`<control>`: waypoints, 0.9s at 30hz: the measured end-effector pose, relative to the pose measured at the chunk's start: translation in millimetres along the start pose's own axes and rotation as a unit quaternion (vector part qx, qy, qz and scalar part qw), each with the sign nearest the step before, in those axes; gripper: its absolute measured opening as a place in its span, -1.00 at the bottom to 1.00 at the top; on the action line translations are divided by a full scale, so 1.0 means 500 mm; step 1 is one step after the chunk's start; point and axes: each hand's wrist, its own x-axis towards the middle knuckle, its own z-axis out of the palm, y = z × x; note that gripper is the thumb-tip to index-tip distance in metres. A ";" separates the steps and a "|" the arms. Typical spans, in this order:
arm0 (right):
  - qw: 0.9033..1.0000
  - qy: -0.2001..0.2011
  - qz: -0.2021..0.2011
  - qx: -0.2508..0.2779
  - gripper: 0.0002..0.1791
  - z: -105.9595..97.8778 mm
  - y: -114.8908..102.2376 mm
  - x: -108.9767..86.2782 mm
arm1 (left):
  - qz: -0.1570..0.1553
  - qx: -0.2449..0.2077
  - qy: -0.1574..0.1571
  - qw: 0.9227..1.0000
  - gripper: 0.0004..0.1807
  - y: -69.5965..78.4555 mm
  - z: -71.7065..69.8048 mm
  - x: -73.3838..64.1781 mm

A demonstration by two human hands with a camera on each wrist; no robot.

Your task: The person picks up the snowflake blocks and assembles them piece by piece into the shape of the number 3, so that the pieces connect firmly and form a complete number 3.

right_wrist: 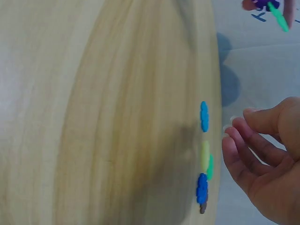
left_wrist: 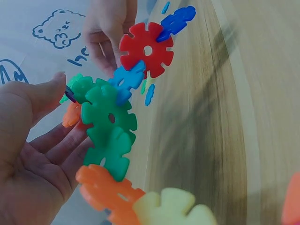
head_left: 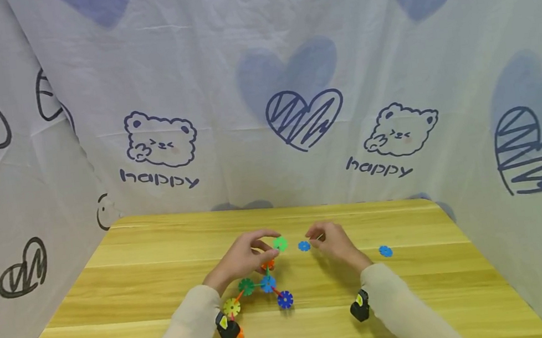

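Notched plastic snowflake discs are joined into a branching chain (head_left: 268, 284) of several colours. My left hand (head_left: 243, 258) pinches its far end. In the right wrist view that hand's fingertips are at a purple disc (right_wrist: 266, 3) with a light green disc (right_wrist: 278, 18) slotted in. Green discs (left_wrist: 111, 117) and an orange disc (left_wrist: 110, 193) hang beside the left palm. My right hand (head_left: 332, 243) is bent with thumb and fingers apart, holding nothing in the right wrist view (right_wrist: 267, 159). Near its fingertips in the head view is a loose blue disc (head_left: 304, 246).
Another blue disc (head_left: 385, 251) lies on the wooden table (head_left: 440, 289) right of my right hand. Yellow (right_wrist: 205, 157), green (right_wrist: 210, 167) and dark blue (right_wrist: 202, 188) discs show near the table's far edge. A printed white curtain (head_left: 221, 85) surrounds the table's back and sides.
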 end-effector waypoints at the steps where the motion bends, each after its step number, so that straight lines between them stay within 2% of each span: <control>1: 1.000 -0.003 0.000 0.002 -0.88 0.003 0.002 0.000 | 0.000 0.000 0.000 1.000 -0.52 0.000 0.000 0.000; 10: 0.999 -0.031 -0.003 -0.013 -0.87 0.023 0.012 -0.002 | -0.005 -0.002 -0.004 1.000 -0.52 0.001 0.002 -0.004; 18: 0.996 -0.046 -0.014 -0.069 -0.84 0.037 0.012 0.010 | -0.006 0.009 -0.003 1.000 -0.52 -0.001 0.003 -0.002; 27: 0.995 -0.054 -0.020 -0.083 -0.86 0.043 0.010 0.015 | -0.007 0.012 -0.003 1.000 -0.54 -0.004 0.003 -0.001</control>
